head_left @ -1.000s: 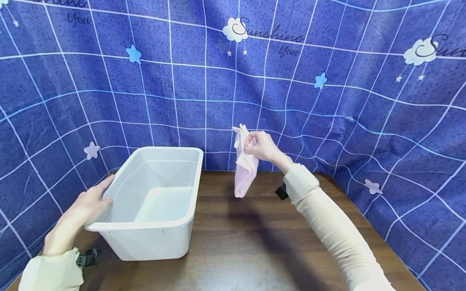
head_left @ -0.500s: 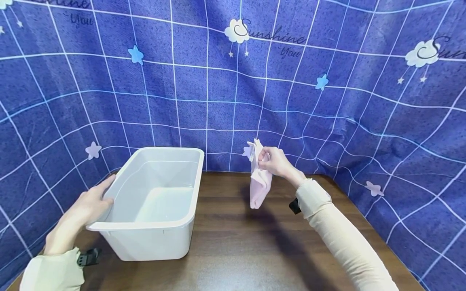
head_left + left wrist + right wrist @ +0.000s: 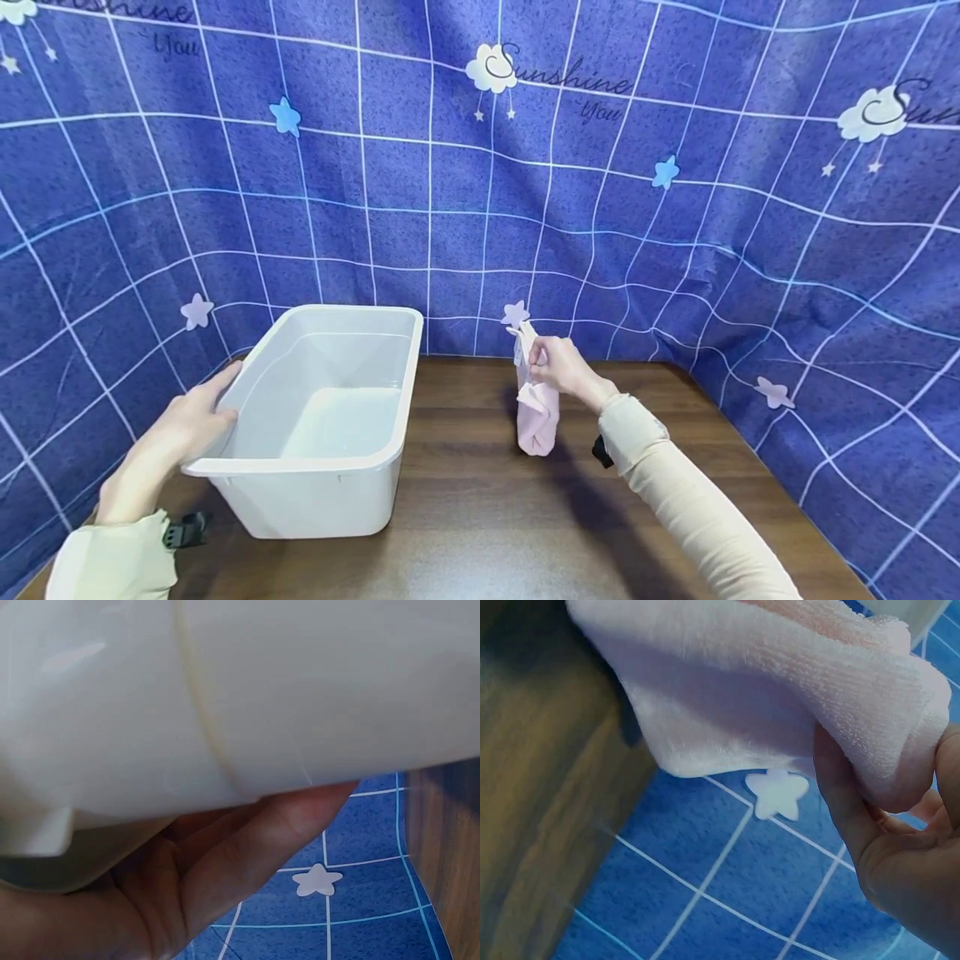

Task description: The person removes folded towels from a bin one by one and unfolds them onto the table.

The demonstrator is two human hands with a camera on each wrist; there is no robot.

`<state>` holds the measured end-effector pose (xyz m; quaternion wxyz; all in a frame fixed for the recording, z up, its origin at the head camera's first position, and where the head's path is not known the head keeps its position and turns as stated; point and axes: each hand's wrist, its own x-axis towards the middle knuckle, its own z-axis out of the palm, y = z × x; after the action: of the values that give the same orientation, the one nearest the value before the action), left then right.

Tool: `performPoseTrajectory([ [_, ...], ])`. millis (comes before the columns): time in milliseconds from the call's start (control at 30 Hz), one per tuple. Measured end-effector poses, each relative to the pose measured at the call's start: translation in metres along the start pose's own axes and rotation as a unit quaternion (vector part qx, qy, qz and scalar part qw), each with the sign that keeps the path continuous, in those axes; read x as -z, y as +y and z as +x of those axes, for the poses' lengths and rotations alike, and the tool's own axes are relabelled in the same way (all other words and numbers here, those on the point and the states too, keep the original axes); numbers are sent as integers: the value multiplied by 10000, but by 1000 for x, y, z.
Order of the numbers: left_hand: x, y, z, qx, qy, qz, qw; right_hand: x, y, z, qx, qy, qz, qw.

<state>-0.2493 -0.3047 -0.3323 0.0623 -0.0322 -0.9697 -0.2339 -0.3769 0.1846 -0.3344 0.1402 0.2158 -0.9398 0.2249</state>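
Note:
A pale pink towel (image 3: 537, 421) hangs folded from my right hand (image 3: 561, 364), pinched near its top between thumb and fingers. The right wrist view shows the towel's ribbed terry surface (image 3: 870, 690) with my fingers (image 3: 847, 795) bent against it. In the head view its lower end is close to the tabletop; I cannot tell if it touches. On the left stands a white plastic tub (image 3: 300, 500), bare inside. My left hand (image 3: 183, 425) grips its left rim, thumb at the rim and fingers along the outer wall (image 3: 247, 697), partly hidden by the tub.
The dark wooden table (image 3: 465, 500) extends under and right of the tub. Behind and to both sides hangs a blue grid-patterned cloth (image 3: 420, 167) with stars and clouds. A black wrist strap (image 3: 185, 530) shows beside my left sleeve.
My right hand has lowered the towel toward the table, first shifting right and nearer to me. The left hand and the tub have stayed in place.

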Motion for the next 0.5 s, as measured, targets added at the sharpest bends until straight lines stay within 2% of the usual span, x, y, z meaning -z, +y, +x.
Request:
performPoseTrajectory([
  [200,0,1,0,27,-6,18,10000,-23,-3,2,-19,-109,-136,9998],
  [500,1,2,-1,-31,55,53,10000,-51,-14,7,108,-167,-10,9998],
])
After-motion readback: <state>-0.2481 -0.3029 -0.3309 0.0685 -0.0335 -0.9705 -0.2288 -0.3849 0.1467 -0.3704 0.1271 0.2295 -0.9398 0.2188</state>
